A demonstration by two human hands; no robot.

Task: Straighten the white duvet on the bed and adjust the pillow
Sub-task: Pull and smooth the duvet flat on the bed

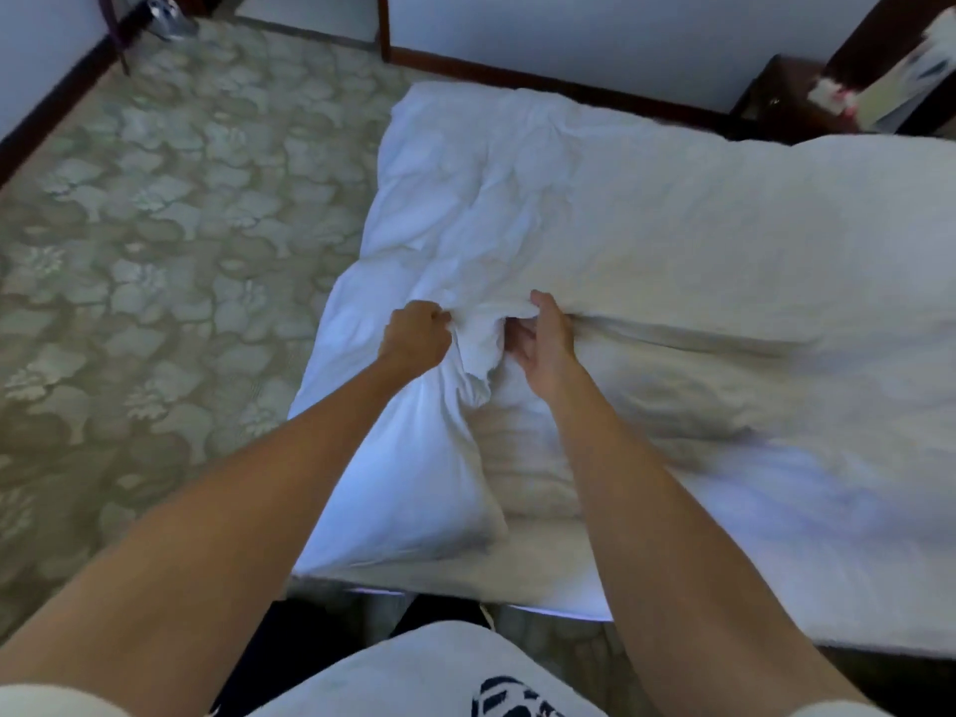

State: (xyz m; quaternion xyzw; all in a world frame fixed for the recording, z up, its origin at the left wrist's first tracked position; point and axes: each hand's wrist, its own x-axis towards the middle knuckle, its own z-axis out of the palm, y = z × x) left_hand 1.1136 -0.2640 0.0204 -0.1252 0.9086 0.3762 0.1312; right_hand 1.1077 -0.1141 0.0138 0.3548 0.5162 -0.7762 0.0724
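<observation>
White, crumpled cotton duvet (595,209) covers the bed (853,587) beside a leaf-patterned carpet (155,251). Left hand (414,336) is fisted, fingers clamped on a bunched fold; right hand (546,344) grips the same fold (thumb on top). No separate pillow can be made out.

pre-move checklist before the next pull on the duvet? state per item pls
1. Left hand grips a bunch of the white duvet: ok.
2. Right hand on the fold, fingers curled round the cloth: ok.
3. Duvet flat: not ok, creased and bunched between the hands.
4. Duvet edge on the bed, off the carpet: ok on the left side.
5. Pillow position: cannot tell, no pillow clearly distinguishable.
</observation>
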